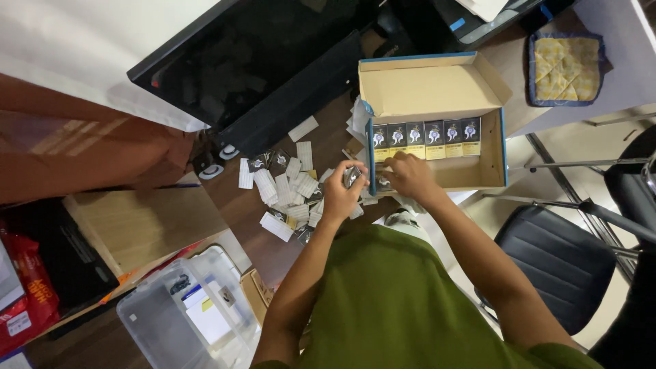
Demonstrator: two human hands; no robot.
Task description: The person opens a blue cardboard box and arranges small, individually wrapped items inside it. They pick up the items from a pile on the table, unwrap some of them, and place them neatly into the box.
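My left hand (340, 195) grips a small dark packet (351, 177) just in front of an open cardboard box (432, 87). My right hand (408, 176) reaches into the box's near left corner and touches another dark packet (383, 182) there. A row of several small dark-and-yellow packs (425, 139) stands upright along the box's far inner wall. A loose heap of white slips and dark packets (289, 188) lies on the brown table left of my hands.
A black monitor (260, 61) lies tilted behind the heap. A clear plastic bin (184, 314) sits at lower left, beside a wooden board (143, 222). A black chair (560, 263) stands at right, a yellow quilted pad (566, 68) at top right.
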